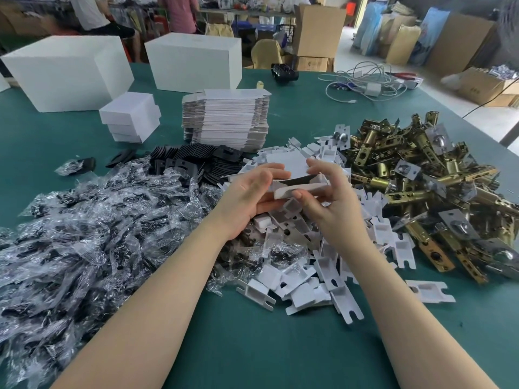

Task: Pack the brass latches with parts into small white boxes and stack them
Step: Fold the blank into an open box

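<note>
Both of my hands hold one small white box (292, 175) above the middle of the green table (252, 346). My left hand (250, 195) grips its left end. My right hand (328, 197) pinches its right end, thumb on the front flap. The end flap stands partly open and something dark shows inside. A heap of brass latches (427, 189) lies to the right. White plastic inserts (309, 265) are scattered under and in front of my hands. Clear bags of dark screws (92, 237) cover the left side. Black plates (196, 161) lie behind them.
A stack of flat unfolded boxes (227, 119) stands behind my hands, with a short pile of closed small white boxes (129, 120) to its left. Two large white cartons (67, 71) (193, 61) sit at the back. Cables (368, 82) lie at the far right; people stand beyond the table.
</note>
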Available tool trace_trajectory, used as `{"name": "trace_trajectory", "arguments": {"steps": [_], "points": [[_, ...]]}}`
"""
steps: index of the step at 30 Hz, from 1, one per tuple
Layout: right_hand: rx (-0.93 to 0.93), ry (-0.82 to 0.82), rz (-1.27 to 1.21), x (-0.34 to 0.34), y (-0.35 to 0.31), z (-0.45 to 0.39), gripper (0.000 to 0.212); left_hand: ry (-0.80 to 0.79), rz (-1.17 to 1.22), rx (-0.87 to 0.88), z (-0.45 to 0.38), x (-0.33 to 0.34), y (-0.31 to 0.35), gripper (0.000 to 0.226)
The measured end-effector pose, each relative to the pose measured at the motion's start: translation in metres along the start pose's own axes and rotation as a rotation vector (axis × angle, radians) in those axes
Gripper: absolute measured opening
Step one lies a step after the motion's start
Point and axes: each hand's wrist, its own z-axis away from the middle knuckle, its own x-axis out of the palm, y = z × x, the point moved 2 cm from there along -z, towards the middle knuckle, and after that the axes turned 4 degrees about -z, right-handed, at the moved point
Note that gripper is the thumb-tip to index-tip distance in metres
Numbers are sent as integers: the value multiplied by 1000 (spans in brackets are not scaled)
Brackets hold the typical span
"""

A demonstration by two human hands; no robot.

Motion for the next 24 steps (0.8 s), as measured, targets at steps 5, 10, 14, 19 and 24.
{"name": "trace_trajectory", "arguments": {"steps": [5, 10, 14, 19, 24], "points": [[62, 65, -123, -2, -2, 0, 25, 49, -67, 51, 0, -3, -2, 44], [141, 148, -82, -5, 2, 0, 14, 190, -188, 61, 1, 1, -2, 27], [156, 198, -78, -3, 2, -2, 11, 227, -325, 118, 1, 2, 2, 12], [160, 257, -124, -5, 2, -5, 14, 167, -411, 156, 2, 10, 9, 12], [172, 257, -236, -3, 4, -5, 19, 194, -411, 173, 1, 12, 14, 13]]}}
